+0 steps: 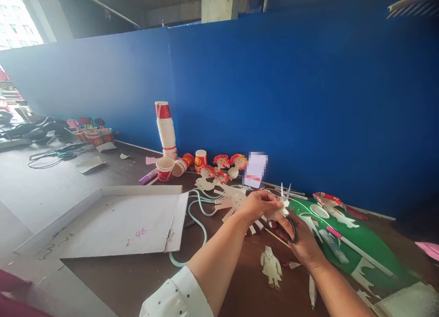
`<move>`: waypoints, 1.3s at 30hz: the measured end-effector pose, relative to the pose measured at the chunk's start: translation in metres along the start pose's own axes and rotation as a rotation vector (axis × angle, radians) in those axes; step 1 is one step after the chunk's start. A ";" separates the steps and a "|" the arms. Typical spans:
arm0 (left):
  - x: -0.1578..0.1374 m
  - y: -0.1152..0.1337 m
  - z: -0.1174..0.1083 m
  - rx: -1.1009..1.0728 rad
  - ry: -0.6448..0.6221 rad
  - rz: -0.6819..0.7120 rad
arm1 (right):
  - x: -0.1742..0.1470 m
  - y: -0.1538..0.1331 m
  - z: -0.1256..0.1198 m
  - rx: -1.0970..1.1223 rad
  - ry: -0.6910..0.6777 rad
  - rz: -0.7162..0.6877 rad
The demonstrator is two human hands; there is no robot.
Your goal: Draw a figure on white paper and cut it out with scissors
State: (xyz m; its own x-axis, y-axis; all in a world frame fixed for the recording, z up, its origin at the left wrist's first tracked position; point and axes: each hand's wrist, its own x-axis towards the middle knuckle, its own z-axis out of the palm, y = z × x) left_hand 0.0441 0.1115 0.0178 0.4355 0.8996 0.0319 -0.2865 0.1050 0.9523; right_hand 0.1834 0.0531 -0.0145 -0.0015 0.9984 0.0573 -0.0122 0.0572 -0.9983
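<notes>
My right hand [303, 241] is closed around the dark handles of a pair of scissors [288, 193], whose blades point up and stand slightly apart. Close against it, my left hand [259, 205] pinches a small white paper piece [281, 208] by the blades; the fingers partly hide its shape. Behind my left hand lies a paper cup cut into splayed strips [231, 199]. Below the hands rests a paper doll body cutout [270, 267], marked with a drawn neckline. A pencil-like white stick [312, 292] lies near my right wrist.
A shallow white box lid [113, 225] sits left, with a pale green cable [200, 216] beside it. Stacked paper cups [166, 129], red-fringed paper figures [221, 161] and a propped phone [254, 170] stand by the blue wall. A green mat [373, 244] with scraps lies right.
</notes>
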 end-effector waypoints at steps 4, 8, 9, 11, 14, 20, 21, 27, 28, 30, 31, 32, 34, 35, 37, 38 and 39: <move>0.002 -0.006 0.001 -0.041 -0.023 0.041 | 0.001 0.003 -0.002 -0.119 0.004 -0.039; 0.003 -0.008 0.003 -0.059 -0.014 0.039 | 0.000 0.001 0.000 -0.187 0.032 -0.051; 0.003 -0.008 0.004 -0.065 -0.014 0.041 | 0.000 0.000 0.001 -0.204 0.045 -0.050; 0.002 -0.008 0.005 -0.077 -0.024 0.050 | 0.000 -0.003 0.003 -0.235 0.069 -0.042; 0.002 -0.008 0.006 -0.092 -0.023 0.061 | -0.001 -0.005 0.004 -0.243 0.078 -0.030; 0.001 -0.005 0.007 -0.078 0.006 0.054 | -0.002 -0.008 0.006 -0.260 0.099 -0.053; 0.001 -0.005 0.007 -0.071 0.009 0.055 | -0.002 -0.009 0.006 -0.268 0.108 -0.065; 0.001 -0.005 0.007 -0.066 -0.011 0.028 | -0.003 -0.017 0.011 -0.335 0.168 -0.092; 0.002 -0.006 0.006 -0.068 -0.009 0.028 | -0.003 -0.018 0.011 -0.332 0.167 -0.101; 0.002 -0.007 0.005 -0.076 -0.004 0.036 | -0.003 -0.020 0.011 -0.335 0.157 -0.117; 0.003 -0.008 0.004 -0.077 -0.006 0.041 | -0.003 -0.020 0.010 -0.349 0.153 -0.119; 0.004 -0.009 0.003 -0.078 -0.009 0.050 | -0.003 -0.020 0.009 -0.369 0.159 -0.120; 0.006 -0.009 -0.001 -0.088 -0.013 0.071 | -0.002 -0.020 0.006 -0.419 0.197 -0.120; 0.007 -0.009 -0.003 -0.105 -0.007 0.083 | -0.001 -0.020 0.003 -0.437 0.224 -0.121; 0.008 -0.008 -0.006 -0.140 0.018 0.094 | 0.002 -0.018 -0.002 -0.442 0.287 -0.133; 0.008 -0.007 -0.008 -0.152 0.027 0.091 | 0.003 -0.016 -0.005 -0.431 0.316 -0.143; 0.008 -0.007 -0.009 -0.154 0.033 0.085 | 0.005 -0.015 -0.009 -0.417 0.346 -0.153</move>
State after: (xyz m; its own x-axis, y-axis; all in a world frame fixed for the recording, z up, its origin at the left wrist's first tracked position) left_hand 0.0423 0.1220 0.0091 0.3770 0.9211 0.0976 -0.4496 0.0899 0.8887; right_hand 0.1921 0.0573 0.0006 0.2980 0.9172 0.2646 0.4100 0.1273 -0.9032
